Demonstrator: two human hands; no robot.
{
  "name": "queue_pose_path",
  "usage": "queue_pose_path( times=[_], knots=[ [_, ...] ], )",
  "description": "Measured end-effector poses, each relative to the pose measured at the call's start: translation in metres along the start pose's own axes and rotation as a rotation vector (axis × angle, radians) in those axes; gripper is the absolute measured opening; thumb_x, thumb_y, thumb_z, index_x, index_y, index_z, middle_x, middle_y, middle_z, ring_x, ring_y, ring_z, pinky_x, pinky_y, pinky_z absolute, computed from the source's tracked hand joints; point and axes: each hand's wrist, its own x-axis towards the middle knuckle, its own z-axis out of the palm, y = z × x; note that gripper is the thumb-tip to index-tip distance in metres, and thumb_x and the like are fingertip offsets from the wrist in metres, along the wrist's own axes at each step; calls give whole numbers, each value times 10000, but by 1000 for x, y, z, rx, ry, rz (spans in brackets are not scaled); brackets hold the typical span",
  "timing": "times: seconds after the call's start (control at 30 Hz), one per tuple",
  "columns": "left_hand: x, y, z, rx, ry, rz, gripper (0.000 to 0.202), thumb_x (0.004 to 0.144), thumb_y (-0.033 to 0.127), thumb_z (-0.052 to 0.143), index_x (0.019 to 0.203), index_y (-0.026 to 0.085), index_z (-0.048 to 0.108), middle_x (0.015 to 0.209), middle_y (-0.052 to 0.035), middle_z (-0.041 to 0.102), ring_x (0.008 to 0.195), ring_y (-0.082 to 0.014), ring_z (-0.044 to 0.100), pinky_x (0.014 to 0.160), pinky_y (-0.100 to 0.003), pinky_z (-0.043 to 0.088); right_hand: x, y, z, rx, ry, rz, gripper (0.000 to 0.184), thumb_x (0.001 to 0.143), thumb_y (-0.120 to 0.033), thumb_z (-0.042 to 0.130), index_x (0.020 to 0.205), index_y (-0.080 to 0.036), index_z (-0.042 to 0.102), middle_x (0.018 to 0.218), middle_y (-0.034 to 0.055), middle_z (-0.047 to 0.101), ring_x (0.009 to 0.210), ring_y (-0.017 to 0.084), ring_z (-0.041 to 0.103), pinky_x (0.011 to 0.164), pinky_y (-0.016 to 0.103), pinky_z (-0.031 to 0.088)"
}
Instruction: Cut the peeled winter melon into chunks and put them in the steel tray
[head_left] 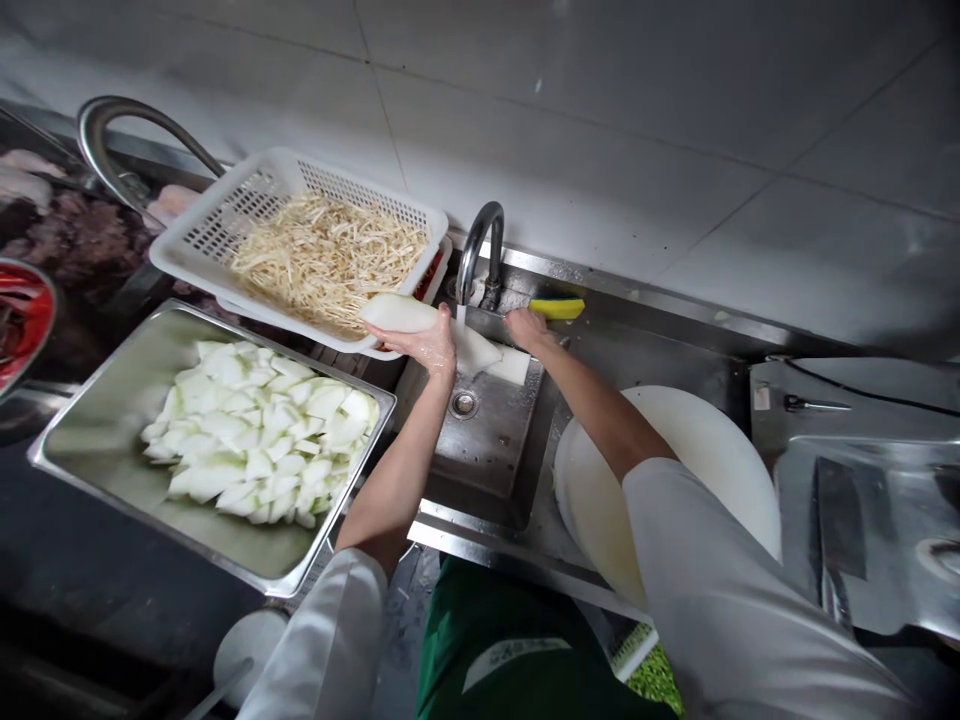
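My left hand (427, 345) is wrapped round a long, pale peeled gourd (397, 312), holding it over the sink (480, 450) beside the running water. More white peeled pieces (511, 366) lie in the sink, to the right of that hand. Beyond them, my right hand (527, 328) is closed near the faucet (491, 240). A grey, flat edge shows by its fingers, but what it grips is unclear. Just behind the right hand lies a yellow, sponge-like object (556, 308).
A steel pan (97, 440) of sliced pale vegetable stands left. Behind it, a white basket (202, 240) holds bean sprouts. To the right are a round white board (705, 450) and a metal machine (795, 400). A tiled wall (600, 150) bounds the back.
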Motion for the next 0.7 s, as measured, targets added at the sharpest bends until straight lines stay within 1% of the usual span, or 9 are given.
queue_pose_path(
  times=[0.1, 0.23, 0.33, 0.4, 0.5, 0.53, 0.6, 0.63, 0.7],
  knots=[
    [-2, -8, -7, 0, 30, 62, 1345, 774, 422, 803, 1539, 84, -250, 1648, -301, 50, 1575, -373, 110, 1286, -543, 180, 4, 4, -7, 16, 34, 38, 410, 1080, -275, 386, 1320, -88, 660, 1312, 232, 657, 1238, 304, 612, 1030, 389, 436],
    [-15, -31, -32, 37, -10, 162, 1392, 741, 410, 826, 1540, 89, -268, 1652, -284, 34, 1590, -302, 125, 1305, -446, 187, 4, 10, -27, 69, 81, 89, 423, 1074, -332, 431, 1311, -53, 644, 1306, 255, 647, 1230, 335, 605, 1015, 401, 445],
    [-31, -51, -60, 64, -135, 197, 1378, 770, 424, 801, 1545, 132, -301, 1666, -257, 55, 1585, -269, 184, 1288, -434, 254, -33, 19, -39, 142, 184, 43, 405, 1079, -318, 397, 1279, -73, 650, 1265, 228, 676, 1190, 318, 617, 1011, 388, 439],
    [-41, -61, -80, 51, -226, 203, 1348, 791, 414, 771, 1545, 145, -312, 1669, -244, 101, 1574, -265, 230, 1268, -432, 305, -87, 30, -35, 213, 294, 12, 402, 1084, -295, 342, 1266, -115, 652, 1219, 178, 705, 1140, 286, 637, 995, 361, 442],
    [-57, -63, -105, 5, -371, 227, 1198, 842, 398, 656, 1568, 244, -285, 1630, -165, 294, 1517, -260, 369, 1208, -449, 406, -214, 53, -3, 322, 362, 70, 396, 1066, -295, 332, 1250, -156, 654, 1168, 123, 728, 1050, 237, 665, 957, 310, 462],
    [-63, -59, -112, -7, -414, 242, 1125, 847, 400, 610, 1590, 291, -227, 1587, -126, 379, 1484, -265, 424, 1181, -460, 439, -263, 61, 16, 346, 367, 136, 398, 1058, -300, 336, 1244, -159, 658, 1172, 122, 726, 1046, 230, 666, 957, 305, 467],
    [-77, -47, -122, -79, -474, 268, 956, 832, 429, 518, 1628, 351, -6, 1477, -66, 512, 1415, -286, 508, 1130, -481, 486, -362, 73, 61, 359, 363, 326, 399, 1031, -297, 346, 1225, -160, 667, 1174, 125, 721, 1058, 237, 663, 972, 325, 475],
    [-85, -39, -125, -172, -501, 269, 877, 820, 459, 474, 1620, 358, 127, 1430, -52, 553, 1387, -300, 532, 1111, -490, 498, -408, 76, 85, 338, 357, 440, 401, 1008, -283, 360, 1244, -159, 660, 1208, 132, 706, 1105, 256, 645, 1001, 355, 470],
    [-102, -24, -125, -502, -571, 216, 759, 797, 536, 397, 1524, 320, 386, 1346, -55, 611, 1325, -328, 576, 1075, -504, 514, -484, 74, 131, 282, 290, 653, 441, 964, -289, 428, 1344, -155, 608, 1356, 152, 622, 1240, 317, 567, 1052, 442, 443]
  ],
)
